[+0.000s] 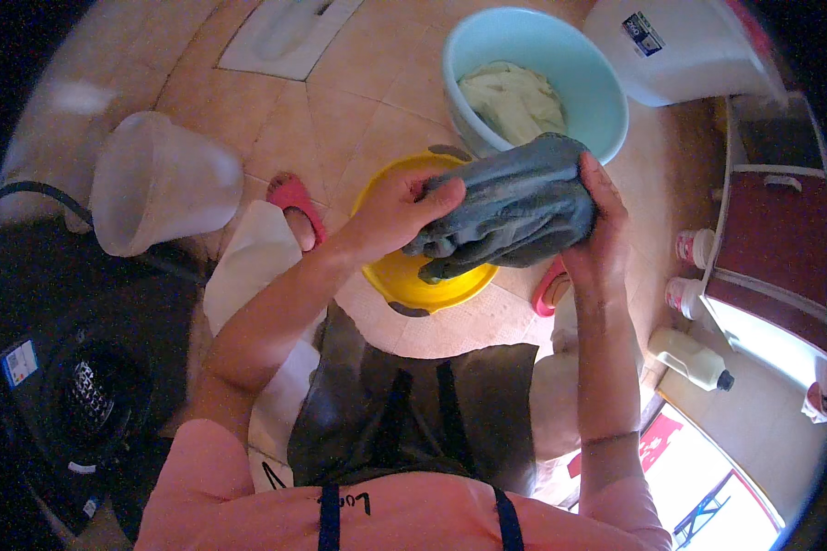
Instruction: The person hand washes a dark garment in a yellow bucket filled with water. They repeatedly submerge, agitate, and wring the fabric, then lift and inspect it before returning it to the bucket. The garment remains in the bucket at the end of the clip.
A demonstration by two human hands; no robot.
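Observation:
A bunched dark grey-green cloth (517, 200) is stretched between my two hands, over a yellow basin (448, 293) on the tiled floor. My left hand (410, 210) grips its left end with the thumb on top. At the opposite end, my right hand (603, 220) clasps the cloth from the side, thumb upward. Folds hang loosely toward the basin, and the cloth hides much of the basin's inside. Just beyond stands a large light-blue tub (593, 89) with a pale cream cloth (513, 100) lying in it.
A white plastic bucket (179, 186) stands at left, near a dark front-loading washing machine (62, 386). A white squat toilet (282, 34) is set into the floor ahead. At right are a large white bin (682, 48), a dark red cabinet (775, 234), small tubs (692, 248) and a jug (686, 358).

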